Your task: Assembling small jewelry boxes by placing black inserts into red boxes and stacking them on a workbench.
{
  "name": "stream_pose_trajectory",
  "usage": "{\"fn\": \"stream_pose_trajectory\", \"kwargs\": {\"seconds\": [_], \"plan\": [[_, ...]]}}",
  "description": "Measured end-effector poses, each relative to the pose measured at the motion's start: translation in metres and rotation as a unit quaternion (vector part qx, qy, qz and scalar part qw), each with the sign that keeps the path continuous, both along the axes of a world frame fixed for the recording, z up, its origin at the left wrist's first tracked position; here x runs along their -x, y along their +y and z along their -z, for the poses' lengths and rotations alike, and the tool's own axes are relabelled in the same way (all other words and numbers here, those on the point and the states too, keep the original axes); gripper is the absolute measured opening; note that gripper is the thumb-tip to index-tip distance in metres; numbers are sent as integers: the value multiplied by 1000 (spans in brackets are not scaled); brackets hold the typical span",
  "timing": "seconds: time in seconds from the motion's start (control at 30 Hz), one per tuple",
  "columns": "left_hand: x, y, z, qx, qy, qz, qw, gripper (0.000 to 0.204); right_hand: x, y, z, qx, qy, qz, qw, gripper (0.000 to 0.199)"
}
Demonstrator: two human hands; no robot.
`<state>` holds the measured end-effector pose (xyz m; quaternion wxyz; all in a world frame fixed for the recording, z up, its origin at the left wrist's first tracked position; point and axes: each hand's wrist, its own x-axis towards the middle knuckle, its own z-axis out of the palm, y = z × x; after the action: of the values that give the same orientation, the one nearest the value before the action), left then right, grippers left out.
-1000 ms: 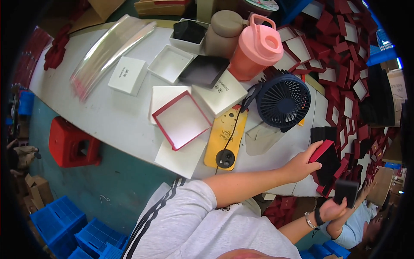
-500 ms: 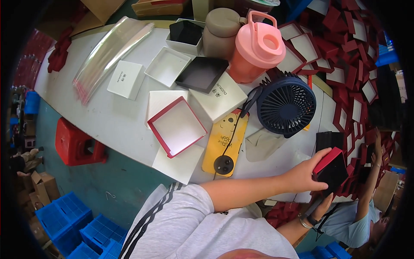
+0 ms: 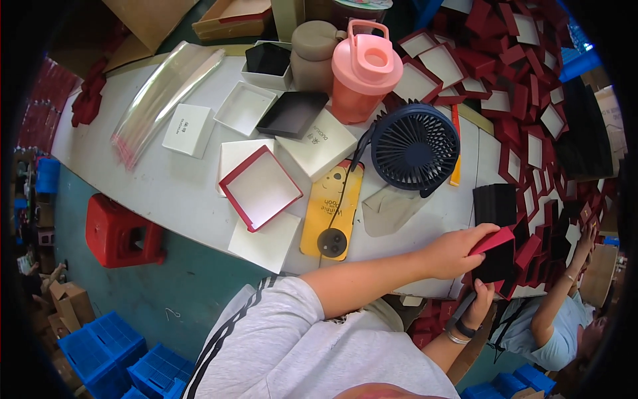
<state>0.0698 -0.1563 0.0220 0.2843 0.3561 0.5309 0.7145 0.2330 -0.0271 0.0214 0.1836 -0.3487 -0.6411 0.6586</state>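
At the right end of the table, my left hand [image 3: 457, 254] is closed round the side of a small red box [image 3: 493, 241], its thumb below. A black face [image 3: 497, 265] of the tilted box points toward my right hand. Just below, my right hand [image 3: 478, 307], with a dark band and a bracelet at its wrist, has its fingers curled round a dark flat piece [image 3: 460, 308]; its kind cannot be made out. Beside the box stands a stack of black pads [image 3: 494, 205].
Red box parts [image 3: 508, 100] pile up at the right. A blue fan [image 3: 415, 147], a pink cup [image 3: 365, 70], a yellow phone-shaped thing [image 3: 331, 213], white boxes [image 3: 318, 145] and clear plastic sleeves [image 3: 166, 93] lie leftward. A co-worker's hand [image 3: 585, 245] reaches in at far right.
The view has swung to the right, so the table things sit further left. My right hand's fingers have come up beside the box's lower edge. The co-worker's hand has come lower.
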Motion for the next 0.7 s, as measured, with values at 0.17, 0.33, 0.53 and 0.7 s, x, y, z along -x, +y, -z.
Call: {"fn": "stream_pose_trajectory", "kwargs": {"seconds": [0.17, 0.33, 0.53, 0.7], "plan": [[2, 4, 10, 15, -52, 16, 998, 49, -23, 37, 23, -71, 13, 15, 997, 27], [-10, 4, 8, 44, -33, -34, 998, 43, -7, 3, -15, -190, -126, -123, 966, 33], [-7, 4, 9, 76, 93, -26, 992, 46, -8, -6, -7, -201, -67, -87, 973, 34], [-9, 1, 11, 30, 142, -53, 988, 42, -3, -6, -17, -153, -75, -81, 982, 31]]}}
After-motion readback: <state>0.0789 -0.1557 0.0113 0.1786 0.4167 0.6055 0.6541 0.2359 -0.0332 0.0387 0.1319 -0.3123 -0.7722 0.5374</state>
